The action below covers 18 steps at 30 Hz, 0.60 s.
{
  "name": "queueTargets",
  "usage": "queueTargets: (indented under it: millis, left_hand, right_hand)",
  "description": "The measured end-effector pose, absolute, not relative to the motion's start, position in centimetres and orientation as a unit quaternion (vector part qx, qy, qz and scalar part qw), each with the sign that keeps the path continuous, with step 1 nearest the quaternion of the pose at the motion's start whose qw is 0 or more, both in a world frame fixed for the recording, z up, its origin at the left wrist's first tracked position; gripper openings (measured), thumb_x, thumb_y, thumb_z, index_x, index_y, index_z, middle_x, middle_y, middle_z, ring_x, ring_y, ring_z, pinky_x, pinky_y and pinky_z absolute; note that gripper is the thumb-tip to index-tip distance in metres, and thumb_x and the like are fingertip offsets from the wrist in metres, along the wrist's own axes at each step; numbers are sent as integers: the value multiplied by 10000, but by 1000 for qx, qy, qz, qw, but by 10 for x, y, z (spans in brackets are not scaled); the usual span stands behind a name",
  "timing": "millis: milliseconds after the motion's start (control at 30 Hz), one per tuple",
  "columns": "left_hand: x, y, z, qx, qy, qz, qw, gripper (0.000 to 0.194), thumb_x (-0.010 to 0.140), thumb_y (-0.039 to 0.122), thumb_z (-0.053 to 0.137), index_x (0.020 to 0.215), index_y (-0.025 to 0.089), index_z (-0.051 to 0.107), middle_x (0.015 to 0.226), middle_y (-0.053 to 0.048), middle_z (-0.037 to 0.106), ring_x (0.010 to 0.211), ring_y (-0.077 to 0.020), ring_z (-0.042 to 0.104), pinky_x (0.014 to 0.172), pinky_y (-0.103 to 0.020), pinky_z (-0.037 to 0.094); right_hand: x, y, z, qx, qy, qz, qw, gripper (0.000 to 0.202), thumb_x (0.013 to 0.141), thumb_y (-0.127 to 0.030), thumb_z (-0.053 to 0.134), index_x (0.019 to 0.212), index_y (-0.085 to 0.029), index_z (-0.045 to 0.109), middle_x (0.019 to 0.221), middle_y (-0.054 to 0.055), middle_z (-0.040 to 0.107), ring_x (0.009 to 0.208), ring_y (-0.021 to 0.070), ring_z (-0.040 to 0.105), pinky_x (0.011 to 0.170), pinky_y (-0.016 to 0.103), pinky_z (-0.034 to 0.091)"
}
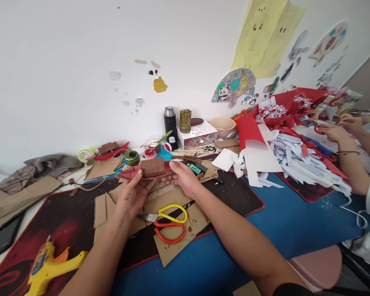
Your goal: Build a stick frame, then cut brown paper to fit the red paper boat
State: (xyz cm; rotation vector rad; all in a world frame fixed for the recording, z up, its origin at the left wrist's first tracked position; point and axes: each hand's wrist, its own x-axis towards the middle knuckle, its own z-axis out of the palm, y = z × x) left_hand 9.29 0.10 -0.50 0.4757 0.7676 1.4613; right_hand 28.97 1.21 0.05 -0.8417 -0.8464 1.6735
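Note:
Both of my hands hold up a small cardboard boat [153, 167] with a red hull and a brown block on top. My left hand [132, 196] grips its left part, thumb on the near side and fingers underneath. At the right end, my right hand [184, 177] pinches the hull, with several fingers curled below. Under the boat lie cut cardboard pieces [169, 257] on a dark mat. Scissors [152, 217] with one yellow and one red handle rest on them, the blade tips hidden behind my left wrist. A yellow glue gun [51, 267] lies at the lower left.
A similar red boat [109, 151], paint jars [150, 153] and a black thermos [170, 123] stand along the wall. Paper strips [296, 152] are heaped on the right. Beyond them, another person's hands [333, 133] work with red-handled scissors. Stacked cardboard [27, 193] lies far left.

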Motion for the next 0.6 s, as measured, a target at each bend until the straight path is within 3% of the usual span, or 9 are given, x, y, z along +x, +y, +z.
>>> queueTargets:
  millis: [200,600]
  left_hand:
    - [81,5,-1,188,340,659,645,65,921,225,832,898,240,773,962,-40,875,1018,-246,831,1016,-451,675]
    - [85,6,-1,183,353,666,631,42,948,233,793,982,258,790,999,-42,882,1019,-249,839,1000,-448,683]
  right_hand:
    - [293,14,2,-355,-327,701,526,457,958,-651,793,1028,-210,693,958,42,764,713,170,795,638,248,601]
    - [294,16,0,-357,-319,703,526,473,961,-666,783,1058,-213,686,967,37,742,737,178,799,666,270,626]
